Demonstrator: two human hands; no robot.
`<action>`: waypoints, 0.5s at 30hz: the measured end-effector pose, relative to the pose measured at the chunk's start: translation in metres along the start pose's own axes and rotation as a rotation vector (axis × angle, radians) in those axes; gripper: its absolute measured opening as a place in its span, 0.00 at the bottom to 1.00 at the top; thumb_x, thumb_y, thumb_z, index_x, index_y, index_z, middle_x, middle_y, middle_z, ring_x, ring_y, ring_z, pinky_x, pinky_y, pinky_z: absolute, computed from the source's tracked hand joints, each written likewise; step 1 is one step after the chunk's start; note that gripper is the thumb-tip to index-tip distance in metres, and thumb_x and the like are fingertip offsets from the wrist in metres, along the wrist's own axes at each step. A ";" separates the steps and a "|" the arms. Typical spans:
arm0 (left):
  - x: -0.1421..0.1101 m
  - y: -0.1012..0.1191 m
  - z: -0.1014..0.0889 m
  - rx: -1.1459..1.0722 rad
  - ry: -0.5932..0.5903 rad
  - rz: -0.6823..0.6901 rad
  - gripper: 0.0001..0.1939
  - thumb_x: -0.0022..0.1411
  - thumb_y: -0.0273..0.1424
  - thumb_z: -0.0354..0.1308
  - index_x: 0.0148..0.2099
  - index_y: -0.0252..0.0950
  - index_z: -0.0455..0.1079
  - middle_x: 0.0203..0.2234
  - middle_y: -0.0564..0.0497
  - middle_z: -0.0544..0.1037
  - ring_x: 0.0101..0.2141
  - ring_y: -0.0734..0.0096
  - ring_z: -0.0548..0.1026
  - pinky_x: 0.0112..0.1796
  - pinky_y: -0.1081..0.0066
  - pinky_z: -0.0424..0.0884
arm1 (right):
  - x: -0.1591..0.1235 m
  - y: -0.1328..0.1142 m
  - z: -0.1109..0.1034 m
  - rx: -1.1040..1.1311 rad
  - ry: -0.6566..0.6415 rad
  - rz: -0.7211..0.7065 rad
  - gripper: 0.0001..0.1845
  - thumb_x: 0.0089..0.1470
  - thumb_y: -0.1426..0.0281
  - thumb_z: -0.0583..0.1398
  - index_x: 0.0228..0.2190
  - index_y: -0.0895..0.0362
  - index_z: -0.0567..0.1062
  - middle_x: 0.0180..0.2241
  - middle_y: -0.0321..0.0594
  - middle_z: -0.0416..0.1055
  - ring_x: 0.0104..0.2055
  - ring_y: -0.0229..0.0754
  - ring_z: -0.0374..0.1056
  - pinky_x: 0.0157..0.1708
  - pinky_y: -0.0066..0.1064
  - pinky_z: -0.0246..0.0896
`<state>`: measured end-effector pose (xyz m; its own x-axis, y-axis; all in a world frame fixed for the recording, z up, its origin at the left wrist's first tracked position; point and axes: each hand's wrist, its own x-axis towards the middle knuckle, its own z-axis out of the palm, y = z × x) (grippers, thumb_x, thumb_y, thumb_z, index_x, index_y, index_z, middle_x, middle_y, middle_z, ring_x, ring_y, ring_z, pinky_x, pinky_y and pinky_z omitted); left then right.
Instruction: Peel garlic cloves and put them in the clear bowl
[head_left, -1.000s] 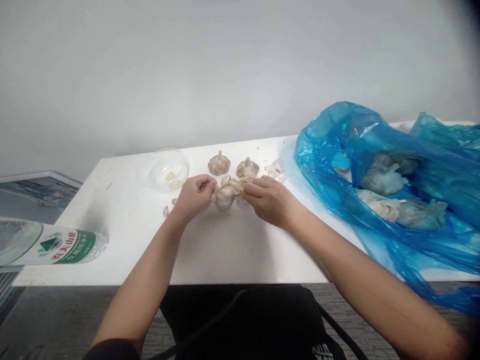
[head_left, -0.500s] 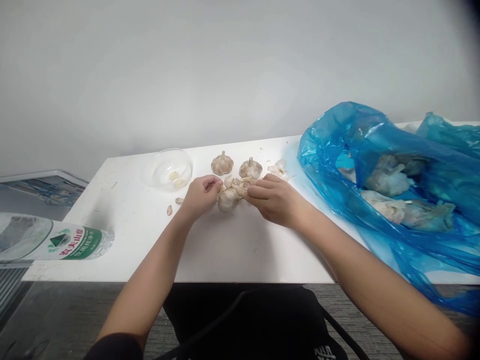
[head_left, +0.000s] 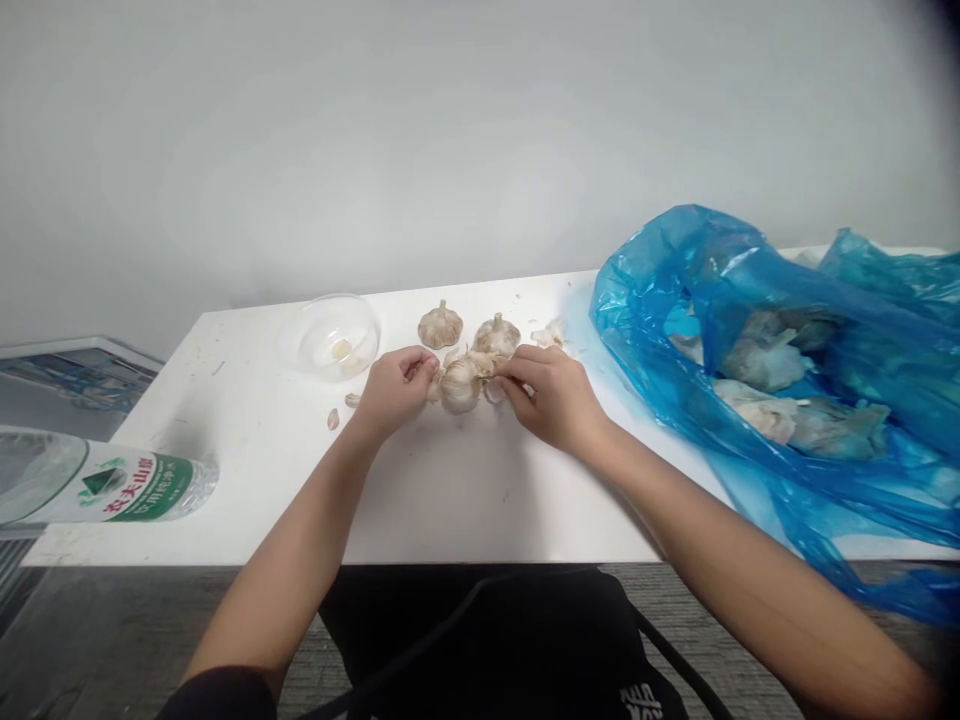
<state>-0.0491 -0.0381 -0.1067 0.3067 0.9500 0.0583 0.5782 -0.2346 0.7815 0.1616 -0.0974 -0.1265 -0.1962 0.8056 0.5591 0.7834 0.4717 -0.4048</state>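
Got a garlic bulb (head_left: 460, 385) between both hands just over the tabletop (head_left: 450, 510), left hand (head_left: 400, 386) pinching one side, right hand (head_left: 553, 396) gripping the papery other end. Two whole bulbs (head_left: 440, 326) sit right behind, clear bowl (head_left: 315, 350) off left, blue bag (head_left: 645, 300) right.

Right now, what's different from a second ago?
The garlic bulb between the hands has shifted slightly right, and the thumb of the right hand sits further from its fingers. The left hand stays at the bulb's left side; the bowl, bottle and blue bag stayed put.
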 end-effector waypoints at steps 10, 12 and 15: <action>-0.002 0.000 0.009 0.049 0.113 0.032 0.11 0.59 0.34 0.52 0.29 0.35 0.69 0.20 0.54 0.67 0.24 0.74 0.62 0.29 0.71 0.58 | 0.008 -0.021 0.002 -0.075 -0.050 0.402 0.12 0.53 0.74 0.57 0.20 0.56 0.74 0.25 0.38 0.71 0.27 0.39 0.62 0.27 0.32 0.44; -0.002 -0.001 0.010 0.042 0.120 0.037 0.11 0.59 0.35 0.53 0.30 0.34 0.70 0.20 0.54 0.68 0.24 0.74 0.63 0.29 0.71 0.59 | 0.011 -0.019 0.000 -0.035 -0.079 0.467 0.12 0.52 0.74 0.58 0.19 0.55 0.73 0.25 0.38 0.72 0.27 0.40 0.63 0.27 0.32 0.45; -0.002 -0.002 0.008 0.056 0.158 0.041 0.10 0.59 0.34 0.53 0.30 0.35 0.69 0.21 0.54 0.69 0.25 0.73 0.64 0.30 0.71 0.60 | 0.012 -0.009 -0.007 0.010 -0.060 0.558 0.11 0.51 0.75 0.58 0.20 0.55 0.74 0.25 0.38 0.73 0.28 0.41 0.65 0.28 0.32 0.49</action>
<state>-0.0449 -0.0410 -0.1135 0.2105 0.9590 0.1897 0.6105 -0.2805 0.7407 0.1568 -0.0946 -0.1113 0.2131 0.9528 0.2164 0.7722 -0.0286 -0.6347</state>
